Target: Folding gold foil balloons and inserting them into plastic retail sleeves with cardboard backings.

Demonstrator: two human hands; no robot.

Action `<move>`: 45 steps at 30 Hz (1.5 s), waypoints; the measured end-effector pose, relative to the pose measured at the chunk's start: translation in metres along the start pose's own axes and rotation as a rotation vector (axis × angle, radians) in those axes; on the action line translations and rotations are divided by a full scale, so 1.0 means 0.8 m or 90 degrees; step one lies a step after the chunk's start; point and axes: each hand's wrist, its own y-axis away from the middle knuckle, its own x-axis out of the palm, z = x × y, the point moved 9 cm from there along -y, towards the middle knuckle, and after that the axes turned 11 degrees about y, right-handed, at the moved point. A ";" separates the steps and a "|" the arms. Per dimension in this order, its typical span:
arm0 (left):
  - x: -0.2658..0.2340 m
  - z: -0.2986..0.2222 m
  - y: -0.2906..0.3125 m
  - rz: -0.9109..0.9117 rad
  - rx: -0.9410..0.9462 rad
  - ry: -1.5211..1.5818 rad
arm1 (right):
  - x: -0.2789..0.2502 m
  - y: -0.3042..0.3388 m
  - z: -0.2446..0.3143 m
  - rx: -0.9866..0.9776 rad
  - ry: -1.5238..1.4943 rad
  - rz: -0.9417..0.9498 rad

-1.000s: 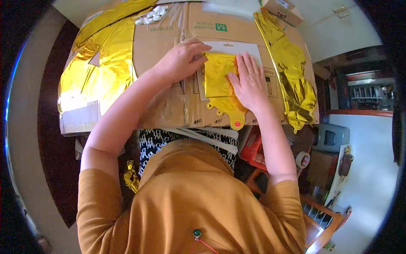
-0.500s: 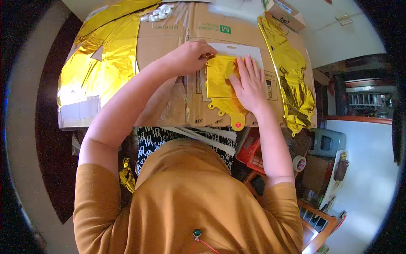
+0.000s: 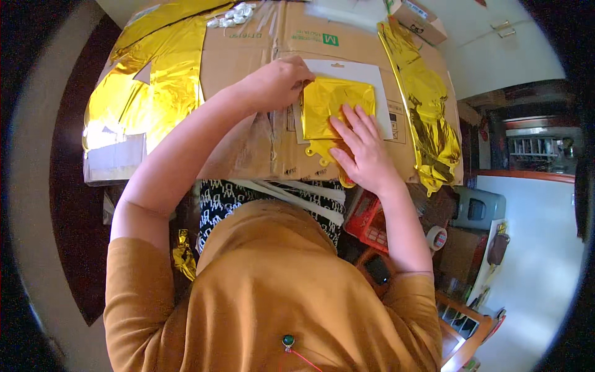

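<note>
A gold foil balloon (image 3: 323, 102), folded into a flat square, lies on a white hanging card (image 3: 382, 93) with a hole at its top. Its tabbed tail (image 3: 317, 150) sticks out below the square. At the upper left corner, my left hand (image 3: 280, 84) is closed, its fingertips pinching the foil's edge; the exact grip is partly hidden. My right hand (image 3: 369, 152) rests open, fingers spread, on the lower right of the folded foil and over part of the tail. The sheet and card sit on a cardboard box (image 3: 238, 68).
More flat gold foil (image 3: 176, 74) covers the box's left side. Another long gold foil balloon (image 3: 427, 111) lies along its right. Small white pieces (image 3: 232, 15) and a little carton (image 3: 416, 20) are at the back. Below right stand a red crate (image 3: 370, 220) and a tape roll (image 3: 436, 238).
My right hand has slid down toward the lower edge of the folded foil, baring its upper right part and covering more of the tail. My left hand stays at the corner.
</note>
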 end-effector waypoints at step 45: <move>0.037 -0.028 0.023 -0.062 -0.075 -0.214 | 0.007 -0.100 -0.126 0.066 0.092 -0.122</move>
